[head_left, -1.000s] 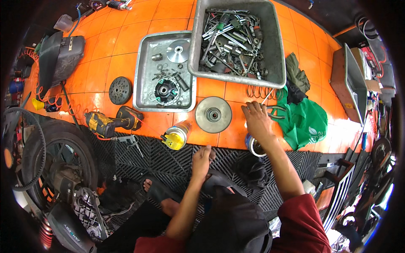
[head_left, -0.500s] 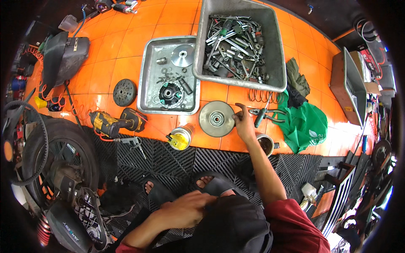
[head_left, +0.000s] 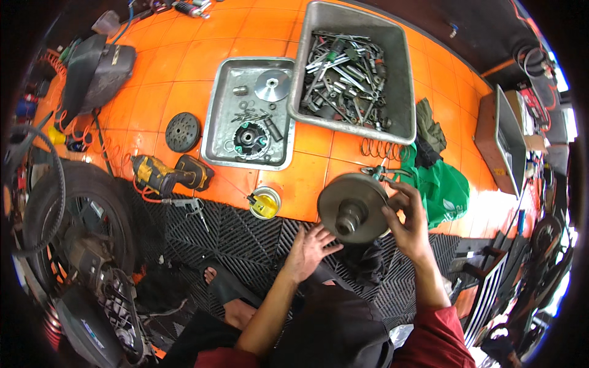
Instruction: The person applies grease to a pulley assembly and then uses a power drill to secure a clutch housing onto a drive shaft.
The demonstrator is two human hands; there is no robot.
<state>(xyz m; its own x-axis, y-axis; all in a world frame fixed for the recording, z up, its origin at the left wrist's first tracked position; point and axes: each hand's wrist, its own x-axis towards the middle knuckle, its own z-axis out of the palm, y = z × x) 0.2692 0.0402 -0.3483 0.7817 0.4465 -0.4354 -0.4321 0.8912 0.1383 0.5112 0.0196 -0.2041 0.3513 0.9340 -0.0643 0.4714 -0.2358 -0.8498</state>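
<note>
A grey metal pulley disc (head_left: 375,195), with a stubby hub protruding from its centre, is raised above the front edge of the orange bench. My right hand (head_left: 410,222) grips it by its right rim, thumb and fingers pinching the edge. Just below the disc's left side, my left hand (head_left: 308,253) is open with its fingers spread. Whether its fingertips touch the rim I cannot tell. Behind the disc lie pliers (head_left: 397,174), partly hidden by it. A coil spring (head_left: 381,149) rests farther back, beside a green bag (head_left: 445,193).
A metal tray (head_left: 211,132) holds clutch parts and small pieces. Behind it stands a deep grey bin (head_left: 351,124) full of tools. Along the front lie a cordless impact driver (head_left: 161,175), a can (head_left: 266,210) with something yellow, and an air blow gun (head_left: 195,208). A round plate (head_left: 183,132) sits left.
My right hand has taken hold of the pulley disc, lifted it off the bench and brought it nearer, turned hub outward. My left hand has moved forward to the disc and spread its fingers.
</note>
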